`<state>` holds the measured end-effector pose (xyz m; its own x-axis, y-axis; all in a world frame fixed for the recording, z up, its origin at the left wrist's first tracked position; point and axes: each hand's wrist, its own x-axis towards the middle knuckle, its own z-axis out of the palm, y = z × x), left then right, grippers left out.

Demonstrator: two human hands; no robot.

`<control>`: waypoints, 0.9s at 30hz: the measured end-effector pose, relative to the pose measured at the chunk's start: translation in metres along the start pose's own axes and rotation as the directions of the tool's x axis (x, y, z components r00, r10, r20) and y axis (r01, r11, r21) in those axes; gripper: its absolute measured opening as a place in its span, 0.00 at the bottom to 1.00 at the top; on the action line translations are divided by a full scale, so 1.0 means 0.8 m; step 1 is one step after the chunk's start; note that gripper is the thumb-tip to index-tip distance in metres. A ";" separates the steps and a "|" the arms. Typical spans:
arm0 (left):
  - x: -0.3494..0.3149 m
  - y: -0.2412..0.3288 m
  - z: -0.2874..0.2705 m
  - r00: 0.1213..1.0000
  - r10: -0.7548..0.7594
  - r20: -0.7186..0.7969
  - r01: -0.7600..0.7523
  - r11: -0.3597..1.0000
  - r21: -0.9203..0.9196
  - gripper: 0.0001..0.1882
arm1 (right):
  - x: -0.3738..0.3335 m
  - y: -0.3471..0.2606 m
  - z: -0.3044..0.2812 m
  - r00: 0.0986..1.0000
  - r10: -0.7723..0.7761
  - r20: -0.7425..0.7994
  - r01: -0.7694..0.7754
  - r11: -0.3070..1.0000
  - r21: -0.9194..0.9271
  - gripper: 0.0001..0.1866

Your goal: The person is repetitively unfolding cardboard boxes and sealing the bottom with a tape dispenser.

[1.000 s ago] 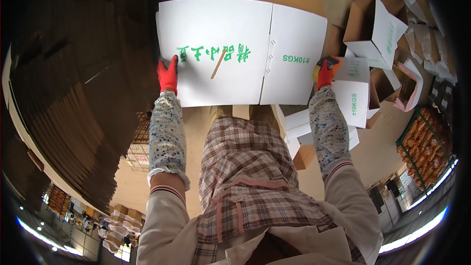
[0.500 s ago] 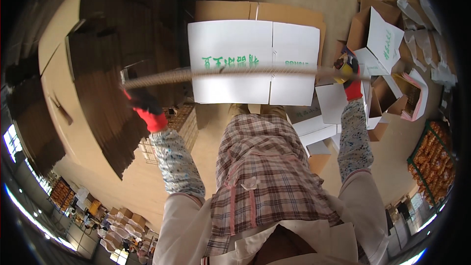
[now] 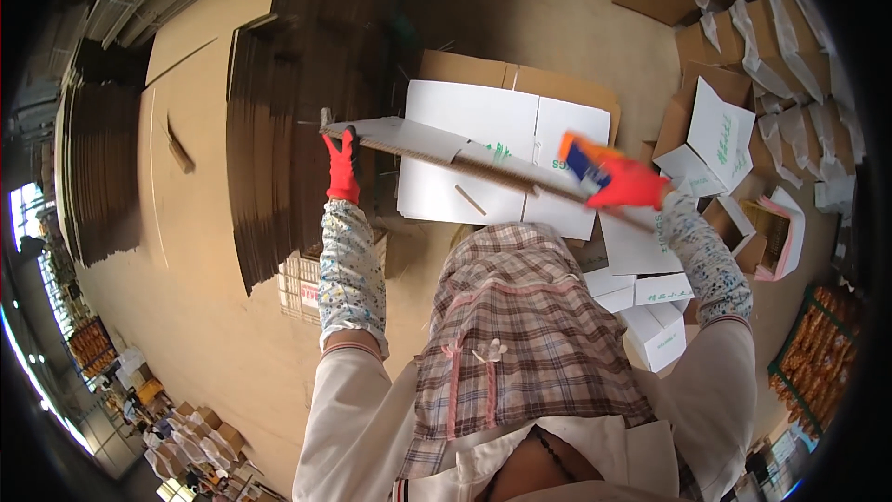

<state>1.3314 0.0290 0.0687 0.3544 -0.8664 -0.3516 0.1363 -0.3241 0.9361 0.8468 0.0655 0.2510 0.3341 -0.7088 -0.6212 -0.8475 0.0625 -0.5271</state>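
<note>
A folded-flat carton (image 3: 427, 139), white on top with a brown corrugated edge, is held nearly edge-on and slopes down to the right. My left hand (image 3: 344, 167), in a red and black glove, has its fingers closed around the carton's left end. Over toward the right end, my right hand (image 3: 634, 186), in a red glove, grips a blurred orange and blue object (image 3: 587, 160) whose kind I cannot make out. Below the held carton lies another flat white carton (image 3: 455, 191) with green print, on top of brown cardboard (image 3: 567, 85).
Tall stacks of flat cardboard (image 3: 265, 149) stand at my left, a loose brown strip (image 3: 179, 151) lying beside them. To the right sit open white cartons (image 3: 715, 135). Lined brown boxes (image 3: 780, 37) fill the far right, and net sacks of orange-brown produce (image 3: 813, 353) are lower right.
The held carton has gone from level to sloping down rightward, showing more of its white face. My left hand has shifted right in view; my right hand has swung lower and inward with the orange and blue object.
</note>
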 end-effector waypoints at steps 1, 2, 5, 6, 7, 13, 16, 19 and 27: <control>0.005 -0.005 -0.005 0.999 0.040 0.034 -0.042 0.997 0.065 0.47 | 0.006 0.010 -0.006 0.992 0.092 -0.092 -0.091 0.996 0.018 0.43; 0.007 -0.011 -0.009 0.998 0.033 0.062 -0.041 0.990 0.131 0.48 | 0.009 0.020 -0.006 0.920 0.271 -0.283 -0.292 0.956 -0.033 0.41; -0.008 -0.010 -0.011 0.975 0.123 0.186 -0.138 0.988 0.070 0.46 | 0.009 0.038 0.021 0.725 -0.197 -0.660 -0.137 0.898 -0.419 0.36; -0.026 -0.004 -0.010 0.980 0.142 0.143 -0.155 0.985 0.080 0.44 | 0.005 0.037 0.035 0.580 -0.505 -0.639 -0.050 0.761 -0.647 0.35; -0.044 0.008 -0.006 0.970 0.213 0.118 -0.226 0.968 0.111 0.43 | 0.000 0.037 0.043 0.756 -0.342 -0.558 0.048 0.879 -0.474 0.33; -0.169 0.120 0.034 0.909 0.030 0.415 -0.205 0.900 0.384 0.30 | 0.048 0.005 0.033 0.560 -0.159 -0.813 0.148 0.985 -0.091 0.30; -0.137 0.153 0.080 0.975 0.012 0.221 -0.094 0.927 0.363 0.16 | 0.115 -0.016 0.023 0.733 -0.197 -0.651 0.187 0.979 -0.086 0.32; -0.107 0.099 0.140 0.794 -0.189 0.578 -0.256 0.758 0.600 0.23 | 0.140 -0.024 0.010 0.717 -0.284 -0.637 0.141 0.954 -0.266 0.33; -0.078 -0.057 0.170 0.547 -0.365 0.753 -0.739 0.212 0.639 0.32 | 0.007 0.022 0.050 0.718 -0.680 -0.146 0.533 0.673 -0.512 0.32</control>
<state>1.1775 0.0465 0.0483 -0.5529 -0.6415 -0.5318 -0.8245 0.3291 0.4603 0.8503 0.0910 0.2151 0.7564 -0.6541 -0.0032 -0.6035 -0.6959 -0.3892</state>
